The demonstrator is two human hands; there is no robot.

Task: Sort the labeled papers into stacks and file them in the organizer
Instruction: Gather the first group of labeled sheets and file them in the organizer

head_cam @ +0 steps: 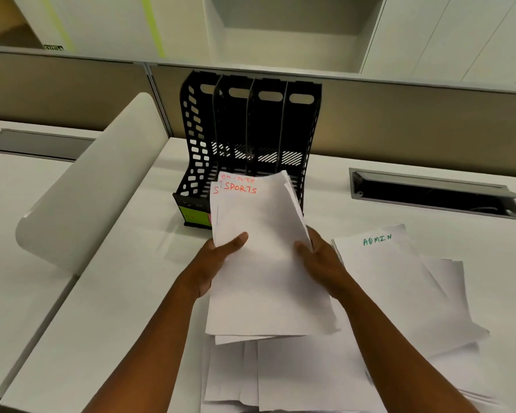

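Observation:
A stack of white sheets marked SPORTS in red [262, 257] is held up in front of the black organizer [251, 135]. My left hand [218, 260] grips the stack's left edge, thumb on top. My right hand [319, 260] grips its right edge. The stack's top edge overlaps the organizer's front lip and hides most of its label strip; a green label [195, 215] shows at the lower left. The organizer's four upright slots look empty. A stack marked ADMIN in green [399, 287] lies on the desk to the right. More white sheets [280, 377] lie below the held stack.
A curved white divider panel [93, 186] slants across the desk at the left. An open cable tray [435, 193] is sunk into the desk at the right. A beige partition and overhead cabinets [280, 31] stand behind the organizer.

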